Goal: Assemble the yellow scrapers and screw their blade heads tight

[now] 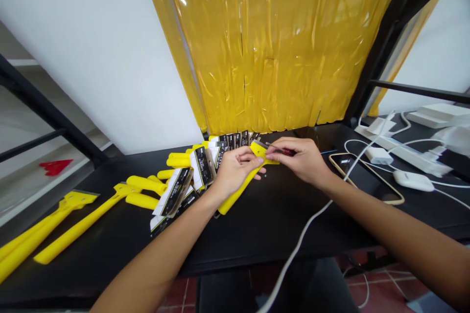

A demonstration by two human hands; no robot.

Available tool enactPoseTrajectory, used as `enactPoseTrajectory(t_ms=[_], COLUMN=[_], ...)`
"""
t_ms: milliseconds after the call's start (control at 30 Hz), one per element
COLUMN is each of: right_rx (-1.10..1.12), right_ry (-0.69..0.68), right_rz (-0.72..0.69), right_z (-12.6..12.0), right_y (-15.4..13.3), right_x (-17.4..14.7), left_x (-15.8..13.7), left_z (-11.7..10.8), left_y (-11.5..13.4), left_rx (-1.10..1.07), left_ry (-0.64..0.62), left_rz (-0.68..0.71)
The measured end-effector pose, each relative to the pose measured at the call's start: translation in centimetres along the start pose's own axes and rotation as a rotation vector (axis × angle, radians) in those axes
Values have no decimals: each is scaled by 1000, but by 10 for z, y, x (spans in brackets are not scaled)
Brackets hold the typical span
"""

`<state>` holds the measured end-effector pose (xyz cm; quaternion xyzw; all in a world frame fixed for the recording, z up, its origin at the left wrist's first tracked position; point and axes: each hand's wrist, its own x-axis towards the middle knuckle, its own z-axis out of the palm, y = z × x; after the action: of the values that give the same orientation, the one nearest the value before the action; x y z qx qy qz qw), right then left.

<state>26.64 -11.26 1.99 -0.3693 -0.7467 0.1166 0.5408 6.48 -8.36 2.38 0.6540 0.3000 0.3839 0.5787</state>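
A yellow scraper is tilted over the black table, its wide head up and its handle pointing down toward me. My left hand is closed around the scraper just below the head. Pinched in my right hand is a small screwdriver with a dark red handle. Its shaft reaches across to the scraper's head; whether the tip sits in a screw is too small to tell. Left of my hands lies a pile of yellow-handled scrapers with black-and-white card sleeves.
Unsleeved yellow scrapers lie on the left of the black table. A phone, a power strip and white chargers stand on the right. A white cable crosses in front of my right forearm. Yellow plastic curtain hangs behind.
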Motion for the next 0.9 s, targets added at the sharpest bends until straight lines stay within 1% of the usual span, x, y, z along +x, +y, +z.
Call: enactPoseTrajectory(t_ms=[67,133,267,400,500,567,667,800,900], right_rx=[-14,-32,-74,-92,-132,-172,-180,-79,-36], right_ry=[-11,-12,-12,-41,-13,36,65,46,80], right_rz=[-75,-119,-129,-139,-157,-137,-48,61,109], right_z=[4,6,8,9,11,13,13,13,15], right_y=[1,3,7,8,7,7,7,9,9], right_x=[-2,-3,-3,-5,-6,-6,-5,-5,-6], left_x=[0,1,2,2,2,1,0,-2,-2], left_z=[1,2,1,1,1,0,0,-1,-1], left_y=[-2,-5,-9,-13,-14,-12,-9,-5,-4], left_rx=[18,41,79,128,175,193,235,288,286], left_ry=[-7,-11,-20,-23,-29,-42,-72,-84,-85], left_rz=[4,17,54,94,110,113,106,86,85])
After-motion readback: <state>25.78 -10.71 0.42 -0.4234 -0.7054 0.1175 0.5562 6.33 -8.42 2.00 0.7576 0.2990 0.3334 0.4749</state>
